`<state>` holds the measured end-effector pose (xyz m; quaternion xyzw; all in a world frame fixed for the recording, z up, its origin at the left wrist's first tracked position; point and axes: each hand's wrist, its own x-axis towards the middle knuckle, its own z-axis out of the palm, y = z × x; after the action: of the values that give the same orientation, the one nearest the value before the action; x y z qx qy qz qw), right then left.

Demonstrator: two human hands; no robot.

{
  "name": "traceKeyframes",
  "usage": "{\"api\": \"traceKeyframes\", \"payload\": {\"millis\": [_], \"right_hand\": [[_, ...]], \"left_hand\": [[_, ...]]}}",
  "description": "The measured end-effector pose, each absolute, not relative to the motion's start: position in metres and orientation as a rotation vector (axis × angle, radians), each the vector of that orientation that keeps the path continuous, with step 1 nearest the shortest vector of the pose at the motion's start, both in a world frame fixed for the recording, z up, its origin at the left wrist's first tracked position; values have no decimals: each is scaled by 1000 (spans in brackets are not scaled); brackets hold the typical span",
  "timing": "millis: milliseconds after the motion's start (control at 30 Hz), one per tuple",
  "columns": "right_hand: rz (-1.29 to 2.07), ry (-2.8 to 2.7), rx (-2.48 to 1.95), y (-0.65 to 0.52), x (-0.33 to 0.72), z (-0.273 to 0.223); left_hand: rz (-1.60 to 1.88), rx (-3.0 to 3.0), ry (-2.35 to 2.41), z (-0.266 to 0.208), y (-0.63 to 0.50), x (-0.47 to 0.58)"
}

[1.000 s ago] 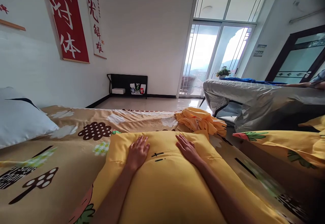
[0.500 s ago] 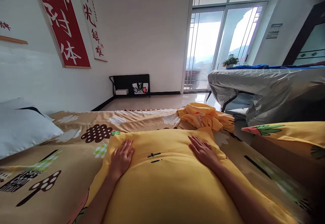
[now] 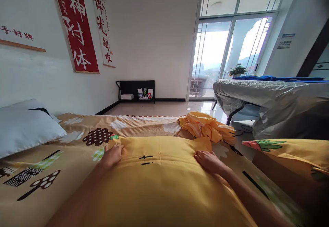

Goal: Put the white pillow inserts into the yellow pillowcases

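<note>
A plump yellow pillow [image 3: 159, 186] with small black marks and a green leaf print at its far left corner lies in front of me on the patterned bed sheet [image 3: 77, 179]. My left hand [image 3: 112, 155] grips its left side near that corner, fingers curled over the cloth. On the opposite side, my right hand [image 3: 208, 161] has its fingers bent into the pillow's cover, below the far right corner. The undersides of both hands are hidden. Just beyond the right corner sits a crumpled heap of yellow-orange cloth [image 3: 207, 126].
White pillows [image 3: 28, 127] rest at the left by the wall. Another yellow pillow [image 3: 295, 148] is at the right edge. Past the bed stand a table under a silvery cover [image 3: 277, 96], a low black shelf [image 3: 128, 87] and a glass door [image 3: 218, 48].
Both hands have gone from lying flat on the pillow's top to gripping its sides. The left hand moved outward to the left; the right fingers curled in. The view tilted up slightly.
</note>
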<state>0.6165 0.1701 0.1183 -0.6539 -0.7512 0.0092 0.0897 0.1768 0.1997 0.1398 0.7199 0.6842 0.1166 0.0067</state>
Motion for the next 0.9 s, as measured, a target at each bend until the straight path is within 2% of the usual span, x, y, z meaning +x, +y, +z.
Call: {"api": "traceKeyframes", "payload": {"millis": [100,200,300,467,733,900], "right_hand": [[-62,-2258,-1811,194,581,169],[-83,-2267,-1670,219,536,183],[12,-2322,-1622,229,504,151],[163,-2340,-1672,227,498,88],[316,-2273,-1744,238,536,82],[392,-2198,-1844,240,582,65]], "left_hand": [[384,2400,2022,186,223,224],[390,2471,1923,199,248,280],[328,2452,1861,169,256,313],[230,2348,1843,104,250,311],[194,2283,1874,91,275,281],[193,2194,1980,66,292,211]]}}
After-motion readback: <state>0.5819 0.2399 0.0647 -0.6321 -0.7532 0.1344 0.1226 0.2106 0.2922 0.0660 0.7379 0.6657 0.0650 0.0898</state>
